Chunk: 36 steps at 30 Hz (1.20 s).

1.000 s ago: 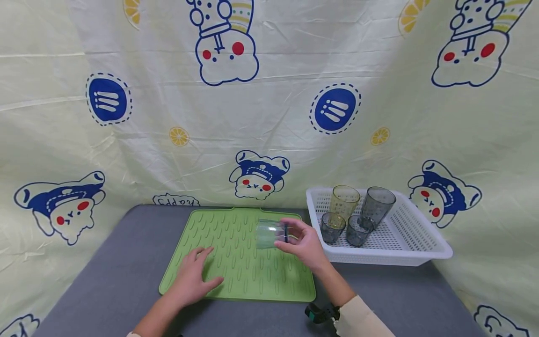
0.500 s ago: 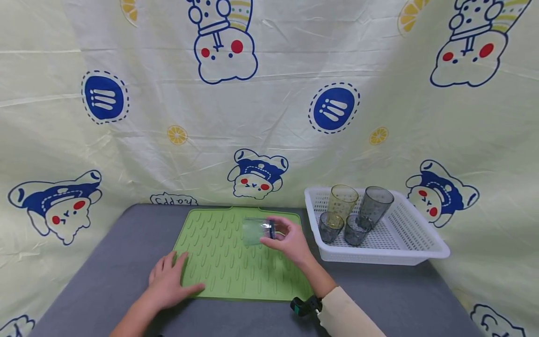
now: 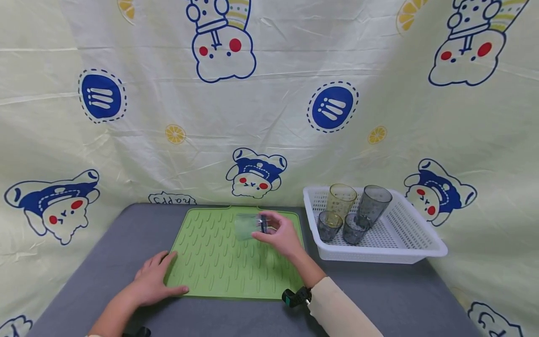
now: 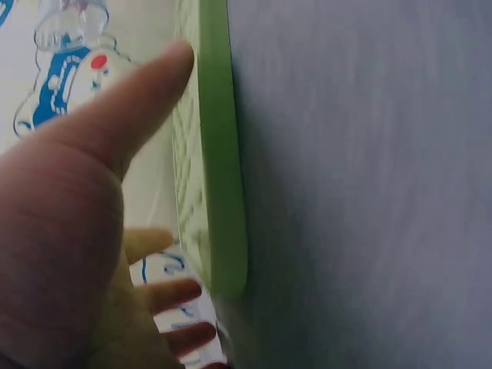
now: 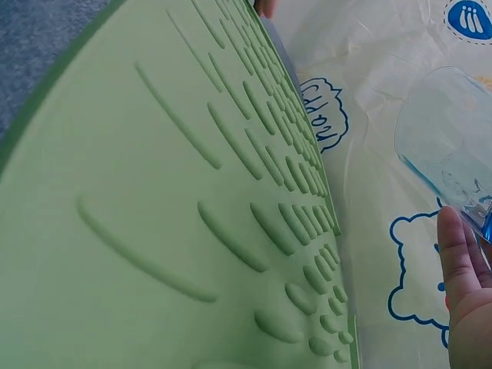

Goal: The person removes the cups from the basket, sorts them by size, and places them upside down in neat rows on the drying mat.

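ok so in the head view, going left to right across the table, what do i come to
Left hand → clear glass → right hand → white basket. The green mat overlaps the first three, so it's left out.

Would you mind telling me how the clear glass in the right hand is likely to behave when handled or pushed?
The clear glass would probably roll if pushed on its side, given its round wall. Its smooth-looking surface may slip a little in the right hand. It seems stiff, perhaps fragile: the transparent wall shows no bending.
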Each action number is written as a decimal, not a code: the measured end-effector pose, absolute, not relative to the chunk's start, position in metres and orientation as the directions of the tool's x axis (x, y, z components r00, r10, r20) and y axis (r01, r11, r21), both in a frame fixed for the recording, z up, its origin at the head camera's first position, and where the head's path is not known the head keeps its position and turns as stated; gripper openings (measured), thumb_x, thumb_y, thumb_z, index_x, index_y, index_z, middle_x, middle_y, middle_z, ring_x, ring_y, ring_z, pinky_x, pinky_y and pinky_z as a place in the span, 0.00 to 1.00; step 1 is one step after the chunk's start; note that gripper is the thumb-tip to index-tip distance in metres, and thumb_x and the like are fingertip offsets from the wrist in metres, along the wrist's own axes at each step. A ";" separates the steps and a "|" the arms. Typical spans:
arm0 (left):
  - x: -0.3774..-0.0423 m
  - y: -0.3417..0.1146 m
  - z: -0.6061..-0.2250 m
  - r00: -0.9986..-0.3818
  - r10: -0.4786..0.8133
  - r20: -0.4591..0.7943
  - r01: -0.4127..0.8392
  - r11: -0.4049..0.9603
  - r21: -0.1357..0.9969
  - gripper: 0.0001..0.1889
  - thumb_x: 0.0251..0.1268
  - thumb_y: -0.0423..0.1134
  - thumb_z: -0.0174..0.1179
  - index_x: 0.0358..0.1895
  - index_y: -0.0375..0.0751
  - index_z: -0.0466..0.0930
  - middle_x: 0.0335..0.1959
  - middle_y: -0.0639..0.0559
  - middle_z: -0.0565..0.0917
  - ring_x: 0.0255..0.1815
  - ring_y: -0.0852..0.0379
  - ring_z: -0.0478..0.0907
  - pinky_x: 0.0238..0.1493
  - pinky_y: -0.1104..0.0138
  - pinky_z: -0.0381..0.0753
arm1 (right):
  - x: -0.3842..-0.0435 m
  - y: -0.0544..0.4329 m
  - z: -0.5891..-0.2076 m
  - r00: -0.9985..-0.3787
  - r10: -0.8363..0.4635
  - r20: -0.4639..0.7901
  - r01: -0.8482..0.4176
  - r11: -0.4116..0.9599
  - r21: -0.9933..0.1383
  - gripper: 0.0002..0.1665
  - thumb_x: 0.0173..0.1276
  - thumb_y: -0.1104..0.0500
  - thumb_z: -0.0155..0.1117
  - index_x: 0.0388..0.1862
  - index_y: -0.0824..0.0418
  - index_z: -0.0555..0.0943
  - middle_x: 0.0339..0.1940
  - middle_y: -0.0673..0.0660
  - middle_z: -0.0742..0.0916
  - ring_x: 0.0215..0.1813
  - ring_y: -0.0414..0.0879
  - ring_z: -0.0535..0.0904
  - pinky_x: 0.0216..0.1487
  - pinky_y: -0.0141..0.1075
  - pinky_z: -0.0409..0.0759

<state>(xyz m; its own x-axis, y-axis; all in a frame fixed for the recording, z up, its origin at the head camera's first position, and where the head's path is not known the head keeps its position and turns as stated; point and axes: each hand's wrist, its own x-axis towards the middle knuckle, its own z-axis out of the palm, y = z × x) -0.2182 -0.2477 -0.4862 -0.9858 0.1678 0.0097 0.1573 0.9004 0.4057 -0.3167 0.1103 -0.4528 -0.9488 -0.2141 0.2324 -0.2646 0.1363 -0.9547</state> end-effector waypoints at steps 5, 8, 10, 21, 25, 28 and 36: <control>-0.223 -0.262 -0.484 -0.976 0.215 0.017 0.205 0.899 0.387 0.56 0.48 0.68 0.74 0.76 0.36 0.65 0.72 0.27 0.66 0.72 0.21 0.61 0.60 0.25 0.65 | -0.321 0.106 -0.452 -0.947 -0.215 0.240 -0.276 0.159 -0.948 0.34 0.56 0.60 0.82 0.63 0.56 0.82 0.57 0.58 0.87 0.57 0.50 0.85 0.57 0.40 0.86; -0.227 -0.268 -0.487 -0.975 0.222 0.025 0.214 0.900 0.381 0.57 0.46 0.70 0.73 0.75 0.37 0.67 0.73 0.27 0.66 0.72 0.22 0.61 0.61 0.25 0.64 | -0.325 0.102 -0.452 -0.945 -0.213 0.248 -0.289 0.191 -0.938 0.35 0.56 0.58 0.83 0.63 0.55 0.81 0.56 0.57 0.87 0.57 0.50 0.85 0.59 0.43 0.85; -0.229 -0.270 -0.488 -0.974 0.227 0.015 0.217 0.902 0.373 0.57 0.45 0.72 0.73 0.75 0.38 0.67 0.74 0.27 0.66 0.73 0.21 0.61 0.62 0.24 0.63 | -0.327 0.099 -0.451 -0.946 -0.212 0.246 -0.289 0.203 -0.935 0.36 0.56 0.56 0.83 0.64 0.56 0.81 0.56 0.57 0.87 0.58 0.51 0.84 0.60 0.44 0.85; -0.232 -0.271 -0.482 -0.972 0.232 -0.035 0.210 0.928 0.308 0.57 0.45 0.73 0.72 0.75 0.41 0.68 0.76 0.30 0.65 0.75 0.20 0.58 0.64 0.22 0.58 | -0.338 0.077 -0.451 -0.940 -0.243 0.240 -0.299 0.244 -0.922 0.36 0.57 0.53 0.82 0.64 0.55 0.81 0.57 0.57 0.86 0.56 0.50 0.83 0.53 0.40 0.86; -0.233 -0.271 -0.482 -0.974 0.226 -0.028 0.207 0.930 0.304 0.57 0.44 0.74 0.72 0.75 0.41 0.68 0.76 0.30 0.66 0.74 0.21 0.59 0.64 0.23 0.60 | -0.341 0.068 -0.450 -0.941 -0.251 0.228 -0.292 0.254 -0.922 0.35 0.58 0.53 0.82 0.65 0.54 0.80 0.57 0.57 0.85 0.54 0.50 0.82 0.44 0.37 0.85; -0.232 -0.270 -0.482 -0.975 0.224 -0.012 0.210 0.930 0.302 0.57 0.43 0.73 0.72 0.74 0.40 0.70 0.75 0.31 0.67 0.73 0.22 0.61 0.62 0.24 0.62 | -0.343 0.060 -0.451 -0.941 -0.260 0.217 -0.285 0.261 -0.922 0.35 0.59 0.53 0.81 0.65 0.54 0.79 0.59 0.57 0.83 0.54 0.50 0.83 0.42 0.36 0.86; -0.230 -0.270 -0.482 -0.974 0.228 0.000 0.217 0.928 0.303 0.56 0.43 0.73 0.72 0.73 0.40 0.71 0.74 0.31 0.68 0.72 0.22 0.62 0.61 0.26 0.65 | -0.355 0.041 -0.461 -0.942 -0.261 0.212 -0.280 0.261 -0.924 0.37 0.57 0.55 0.81 0.66 0.53 0.79 0.61 0.57 0.83 0.53 0.49 0.81 0.41 0.36 0.84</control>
